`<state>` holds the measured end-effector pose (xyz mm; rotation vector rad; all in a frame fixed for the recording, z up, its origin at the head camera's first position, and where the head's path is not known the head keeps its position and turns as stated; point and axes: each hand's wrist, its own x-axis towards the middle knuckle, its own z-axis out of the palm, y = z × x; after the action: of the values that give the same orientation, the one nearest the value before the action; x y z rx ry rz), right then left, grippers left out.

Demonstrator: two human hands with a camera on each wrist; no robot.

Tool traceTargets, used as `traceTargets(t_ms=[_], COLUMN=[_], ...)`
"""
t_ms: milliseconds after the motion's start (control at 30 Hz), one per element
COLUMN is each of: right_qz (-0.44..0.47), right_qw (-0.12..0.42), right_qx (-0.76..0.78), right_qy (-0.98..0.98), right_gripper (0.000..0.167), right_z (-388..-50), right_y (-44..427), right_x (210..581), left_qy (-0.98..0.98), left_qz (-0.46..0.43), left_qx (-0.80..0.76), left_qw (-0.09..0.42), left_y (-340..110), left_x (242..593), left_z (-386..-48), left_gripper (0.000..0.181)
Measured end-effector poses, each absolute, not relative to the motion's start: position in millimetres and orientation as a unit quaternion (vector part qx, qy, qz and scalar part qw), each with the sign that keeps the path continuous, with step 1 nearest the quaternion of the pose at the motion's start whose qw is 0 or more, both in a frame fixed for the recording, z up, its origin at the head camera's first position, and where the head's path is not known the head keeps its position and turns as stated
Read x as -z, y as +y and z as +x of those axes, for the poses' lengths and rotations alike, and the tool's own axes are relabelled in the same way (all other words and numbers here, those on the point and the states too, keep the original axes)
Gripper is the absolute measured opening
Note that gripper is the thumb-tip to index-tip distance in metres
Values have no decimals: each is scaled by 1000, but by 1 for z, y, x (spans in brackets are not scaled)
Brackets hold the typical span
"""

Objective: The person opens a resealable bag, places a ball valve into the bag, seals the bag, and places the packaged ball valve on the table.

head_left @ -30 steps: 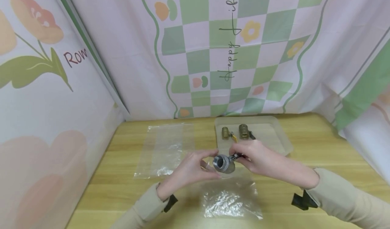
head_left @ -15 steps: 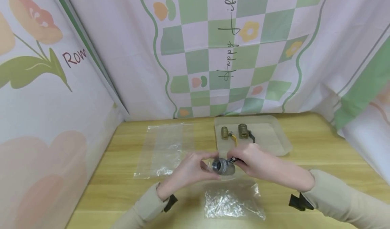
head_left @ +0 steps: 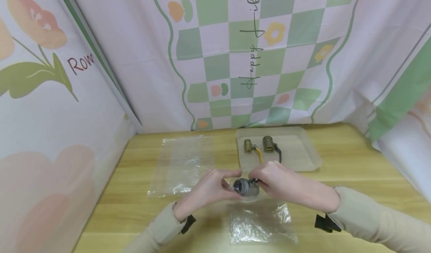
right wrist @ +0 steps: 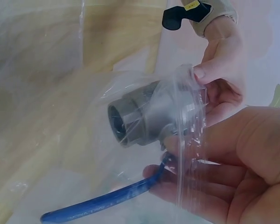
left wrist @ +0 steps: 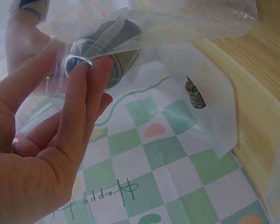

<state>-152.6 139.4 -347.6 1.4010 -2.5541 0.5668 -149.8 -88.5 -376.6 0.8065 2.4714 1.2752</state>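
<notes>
A grey metal valve (head_left: 251, 189) sits within the mouth of a clear plastic bag (head_left: 257, 223), between the two hands. Its blue lever (right wrist: 102, 201) slants down inside the film in the right wrist view. The right hand (head_left: 291, 184) pinches the valve (right wrist: 147, 112) near the base of the lever, with fingertips under the film. On the other side, the left hand (head_left: 212, 187) holds the bag's mouth, thumb and fingers spread apart around it. In the left wrist view, two left fingers (left wrist: 86, 81) overlap the valve's round end.
Beyond the hands, a translucent tray (head_left: 311, 163) holds a small brass valve (head_left: 248, 146) with a yellow lever and a larger one (head_left: 268, 144) with a dark lever. Another clear bag (head_left: 183, 167) lies flat at the left on the wooden table (head_left: 114, 212). Patterned cloth (head_left: 219, 66) hangs behind.
The right hand has shifted left and slightly down, turning the valve so it lies more level in the bag's mouth. The bag's lower part has slid a little right. The left hand stays nearly still.
</notes>
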Motion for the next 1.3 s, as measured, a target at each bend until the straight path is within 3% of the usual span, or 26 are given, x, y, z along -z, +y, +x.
traceTargets(t_ms=[700, 1300], right_qz=[441, 428], right_qw=[41, 16], right_qx=[-112, -124], right_qy=[-890, -895], right_gripper=[29, 16], right_z=[-141, -139], right_y=[125, 115], right_x=[356, 384], left_qy=[824, 852], left_qz=[291, 336], left_qx=[-467, -381], left_qw=[136, 128], left_y=[-87, -85], left_x=[369, 376], left_z=[-149, -149], left_gripper=[56, 56])
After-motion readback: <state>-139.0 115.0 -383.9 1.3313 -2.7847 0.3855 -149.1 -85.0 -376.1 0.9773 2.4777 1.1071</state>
